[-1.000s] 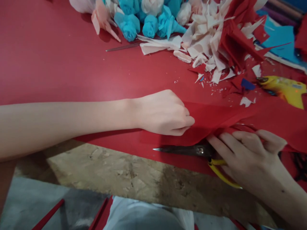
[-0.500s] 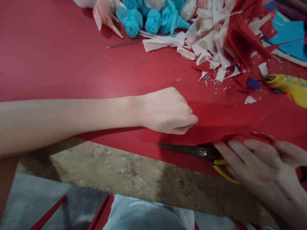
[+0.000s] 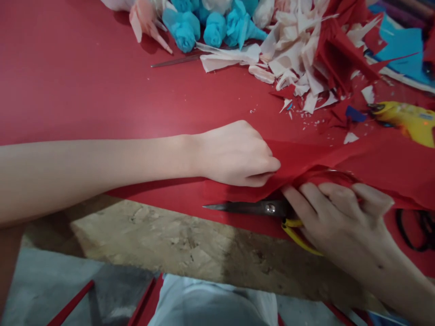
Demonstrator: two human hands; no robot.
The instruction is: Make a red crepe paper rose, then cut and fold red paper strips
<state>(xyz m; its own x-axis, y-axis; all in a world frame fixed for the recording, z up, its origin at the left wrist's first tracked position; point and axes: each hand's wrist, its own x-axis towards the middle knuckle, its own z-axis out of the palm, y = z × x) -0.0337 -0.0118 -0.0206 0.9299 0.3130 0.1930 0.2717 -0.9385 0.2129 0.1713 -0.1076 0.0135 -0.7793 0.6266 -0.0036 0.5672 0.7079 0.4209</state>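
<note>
My left hand (image 3: pixel 238 156) is closed in a fist, pressed on the left part of a sheet of red crepe paper (image 3: pixel 295 156) lying on the red tabletop. To its right, my right hand (image 3: pixel 340 213) rests over the paper and the scissors (image 3: pixel 246 207), its fingers curled against the bunched paper edge. The scissors have closed dark blades that point left along the table's front edge, and yellow handles that go partly under my right hand. My right fingertips are partly hidden by the red paper.
Blue paper roses (image 3: pixel 215 29) and a pink one (image 3: pixel 146 25) lie at the back. White scraps (image 3: pixel 288 40) and folded red paper (image 3: pixel 341 50) are heaped beside them. A yellow glue gun (image 3: pixel 408 118) is at the right. Black-handled scissors (image 3: pixel 416 231) show behind my right wrist.
My right hand has moved left with the scissors, and the red paper near it has bunched up. My left hand has stayed in place.
</note>
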